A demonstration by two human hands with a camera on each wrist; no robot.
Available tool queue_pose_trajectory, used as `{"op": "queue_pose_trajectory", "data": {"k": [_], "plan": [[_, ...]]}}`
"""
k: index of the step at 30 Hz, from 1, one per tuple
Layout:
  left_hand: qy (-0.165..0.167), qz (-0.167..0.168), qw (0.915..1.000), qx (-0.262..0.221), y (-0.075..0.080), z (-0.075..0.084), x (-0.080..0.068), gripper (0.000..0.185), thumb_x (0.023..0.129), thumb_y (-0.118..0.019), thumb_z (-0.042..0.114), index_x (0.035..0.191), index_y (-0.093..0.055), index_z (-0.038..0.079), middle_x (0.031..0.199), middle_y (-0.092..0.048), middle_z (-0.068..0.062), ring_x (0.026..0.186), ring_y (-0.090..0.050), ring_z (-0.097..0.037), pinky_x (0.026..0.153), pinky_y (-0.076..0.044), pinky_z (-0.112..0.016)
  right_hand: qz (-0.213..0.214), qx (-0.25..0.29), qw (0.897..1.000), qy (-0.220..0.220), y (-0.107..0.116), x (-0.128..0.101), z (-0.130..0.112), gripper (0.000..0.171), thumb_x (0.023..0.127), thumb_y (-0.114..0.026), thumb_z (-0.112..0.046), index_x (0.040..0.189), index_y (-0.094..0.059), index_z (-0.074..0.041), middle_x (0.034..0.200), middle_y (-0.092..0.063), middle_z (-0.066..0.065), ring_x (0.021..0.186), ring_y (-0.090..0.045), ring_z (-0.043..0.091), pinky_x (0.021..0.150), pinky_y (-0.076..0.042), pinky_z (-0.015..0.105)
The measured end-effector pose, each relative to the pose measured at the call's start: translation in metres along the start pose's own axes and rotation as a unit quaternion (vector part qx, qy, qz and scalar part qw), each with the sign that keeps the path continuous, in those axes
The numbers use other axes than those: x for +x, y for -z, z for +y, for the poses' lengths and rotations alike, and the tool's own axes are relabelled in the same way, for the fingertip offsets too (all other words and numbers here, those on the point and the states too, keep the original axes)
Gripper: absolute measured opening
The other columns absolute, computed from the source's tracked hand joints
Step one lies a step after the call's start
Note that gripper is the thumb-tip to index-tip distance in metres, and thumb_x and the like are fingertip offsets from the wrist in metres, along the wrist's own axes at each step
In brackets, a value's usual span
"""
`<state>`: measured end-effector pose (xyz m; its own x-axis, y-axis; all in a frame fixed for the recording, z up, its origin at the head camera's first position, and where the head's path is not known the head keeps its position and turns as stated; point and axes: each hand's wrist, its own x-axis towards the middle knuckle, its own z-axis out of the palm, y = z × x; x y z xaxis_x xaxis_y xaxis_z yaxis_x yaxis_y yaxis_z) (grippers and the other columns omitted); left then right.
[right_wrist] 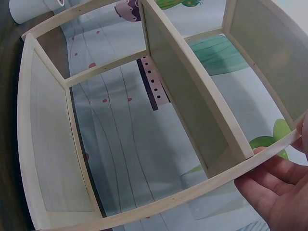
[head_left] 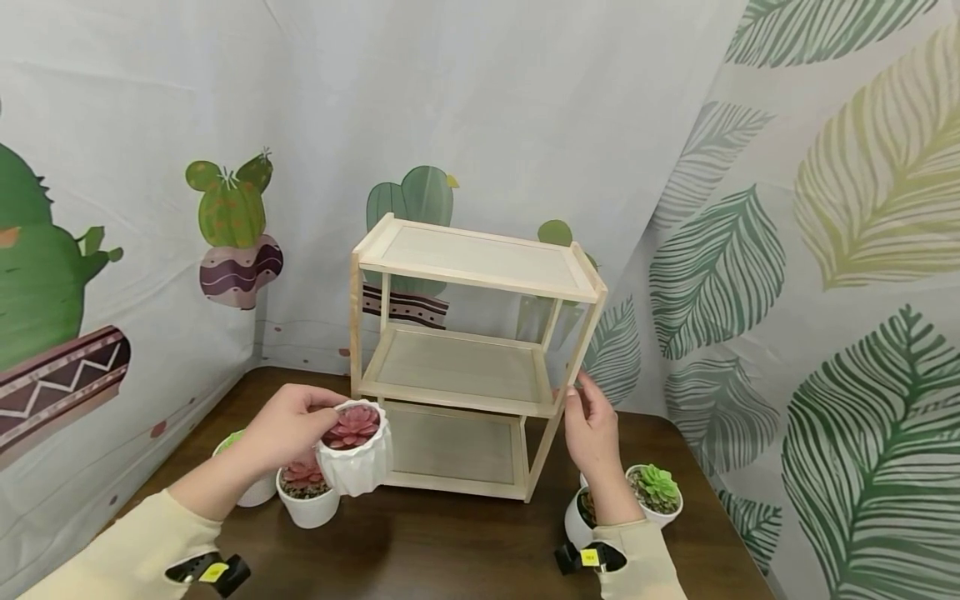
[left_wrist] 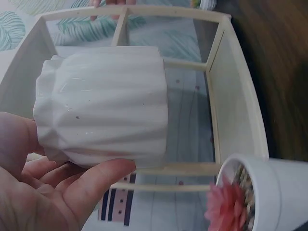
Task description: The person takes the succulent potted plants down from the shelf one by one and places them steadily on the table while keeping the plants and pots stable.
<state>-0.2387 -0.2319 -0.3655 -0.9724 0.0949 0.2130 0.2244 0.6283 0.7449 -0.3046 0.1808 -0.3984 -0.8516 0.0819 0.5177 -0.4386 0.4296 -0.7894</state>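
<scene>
My left hand (head_left: 285, 425) grips the rim of a potted succulent (head_left: 358, 467) with a white, fluted pot and dark pink leaves, held above the table in front of the shelf's left side. The left wrist view shows the thumb against the pot (left_wrist: 106, 101), which lies sideways in that picture. A pale wooden shelf rack (head_left: 472, 254) with three levels stands at the middle of the table. Around its right upright, near the middle level, my right hand (head_left: 596, 429) has its fingers and thumb. All visible shelf boards (right_wrist: 187, 101) are bare.
Another pink succulent in a white pot (head_left: 309, 504) stands left of the rack, beside a partly hidden green plant in a white pot (head_left: 258, 492). On the right are a green succulent (head_left: 658, 487) and a white pot (head_left: 577, 521) partly behind my forearm. Printed curtains hang behind the dark table (head_left: 450, 550).
</scene>
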Motion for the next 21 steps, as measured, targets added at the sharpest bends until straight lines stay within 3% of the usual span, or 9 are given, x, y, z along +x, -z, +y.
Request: {"op": "queue_pose_trajectory", "data": {"k": [6,10,21], "plan": [[0.045,-0.007,0.9978,-0.048,0.019,-0.007,-0.007,0.031,0.100,-0.059,0.014,0.122,-0.071,-0.004,0.103,-0.075,-0.018,0.080,-0.072,-0.018,0.061,-0.062,-0.036,0.005,-0.010,1.000,0.001,0.000,0.000,0.000,0.040,0.109,-0.048,-0.020,0.147,-0.057,-0.015,0.111,-0.077,0.016,0.103,-0.073,0.031,0.082,-0.055,0.028],[0.077,-0.015,0.9932,-0.086,0.031,-0.017,-0.013,0.039,0.103,-0.056,0.017,0.130,-0.064,-0.009,0.101,-0.075,-0.017,0.078,-0.073,-0.018,0.061,-0.063,-0.038,0.003,-0.015,1.000,0.001,-0.001,0.000,0.000,0.041,0.109,-0.048,-0.021,0.148,-0.056,-0.017,0.110,-0.078,0.014,0.099,-0.073,0.029,0.078,-0.054,0.027],[0.092,0.001,0.9915,-0.093,0.063,-0.045,-0.034,0.042,0.105,-0.048,0.014,0.135,-0.056,-0.014,0.098,-0.074,-0.013,0.076,-0.073,-0.014,0.062,-0.063,-0.041,0.006,-0.022,1.000,0.002,0.001,0.000,-0.001,0.043,0.109,-0.047,-0.022,0.151,-0.054,-0.018,0.109,-0.078,0.014,0.101,-0.075,0.030,0.080,-0.056,0.029]]}}
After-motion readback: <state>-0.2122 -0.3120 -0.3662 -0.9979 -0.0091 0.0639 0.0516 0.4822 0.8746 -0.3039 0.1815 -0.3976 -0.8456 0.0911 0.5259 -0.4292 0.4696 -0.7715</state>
